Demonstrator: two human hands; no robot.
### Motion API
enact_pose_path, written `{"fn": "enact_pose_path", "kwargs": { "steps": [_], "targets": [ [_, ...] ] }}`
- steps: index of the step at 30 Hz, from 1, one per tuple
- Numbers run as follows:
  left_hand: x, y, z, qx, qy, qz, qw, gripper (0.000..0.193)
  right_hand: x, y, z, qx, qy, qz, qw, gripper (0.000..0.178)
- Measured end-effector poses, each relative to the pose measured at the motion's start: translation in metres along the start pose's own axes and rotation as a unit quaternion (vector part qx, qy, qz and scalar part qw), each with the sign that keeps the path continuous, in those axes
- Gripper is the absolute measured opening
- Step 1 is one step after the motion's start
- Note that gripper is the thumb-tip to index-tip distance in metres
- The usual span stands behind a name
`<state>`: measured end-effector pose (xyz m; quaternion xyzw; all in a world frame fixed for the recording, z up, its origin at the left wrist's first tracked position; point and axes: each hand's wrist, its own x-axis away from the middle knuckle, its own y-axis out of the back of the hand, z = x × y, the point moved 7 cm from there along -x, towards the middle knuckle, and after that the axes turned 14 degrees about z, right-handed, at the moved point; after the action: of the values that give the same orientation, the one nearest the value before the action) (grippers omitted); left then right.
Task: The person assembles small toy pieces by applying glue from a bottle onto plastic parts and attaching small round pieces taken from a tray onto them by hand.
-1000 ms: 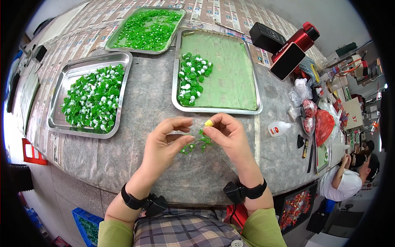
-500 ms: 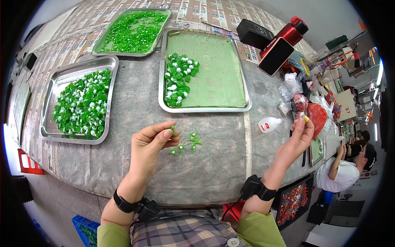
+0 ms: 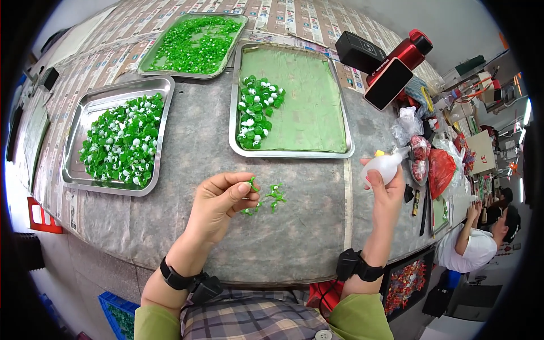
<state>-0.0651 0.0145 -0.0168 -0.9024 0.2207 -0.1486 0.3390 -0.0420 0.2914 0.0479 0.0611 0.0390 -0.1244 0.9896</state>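
Note:
Pinched between the thumb and fingers of my left hand (image 3: 222,207) is a small green plastic piece (image 3: 253,182). My right hand (image 3: 387,195) grips a white squeeze bottle (image 3: 385,166), raised off the table with its nozzle toward the upper right. A small yellow cap (image 3: 379,153) shows beside the bottle; I cannot tell whether fingers touch it. Just right of my left hand, several little green figures with white parts (image 3: 276,198) lie on the grey table cover (image 3: 272,243), partly hidden by that hand.
Ahead is a steel tray (image 3: 292,153) lined in green, with green-and-white pieces along its left side. Two more trays of such pieces stand left (image 3: 72,164) and far left (image 3: 192,73). A phone (image 3: 389,83) leans by a red bottle (image 3: 411,50). Another person (image 3: 462,241) sits at right.
My right hand has taken up the white bottle, which lay on the table, and now holds it upright-tilted. My left hand still pinches its green piece. The whole view has shifted slightly.

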Motion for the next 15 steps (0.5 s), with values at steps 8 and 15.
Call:
{"fn": "enact_pose_path", "kwargs": {
  "steps": [8, 15],
  "targets": [
    [-0.003, -0.002, 0.007, 0.087, 0.006, 0.023, 0.996, 0.009, 0.015, -0.077, 0.068, 0.067, 0.173, 0.072, 0.980, 0.041],
    [-0.003, -0.004, 0.006, 0.101, 0.014, 0.040, 0.994, 0.010, 0.025, -0.096, 0.073, 0.150, 0.288, 0.112, 0.939, 0.047]
  ]
}}
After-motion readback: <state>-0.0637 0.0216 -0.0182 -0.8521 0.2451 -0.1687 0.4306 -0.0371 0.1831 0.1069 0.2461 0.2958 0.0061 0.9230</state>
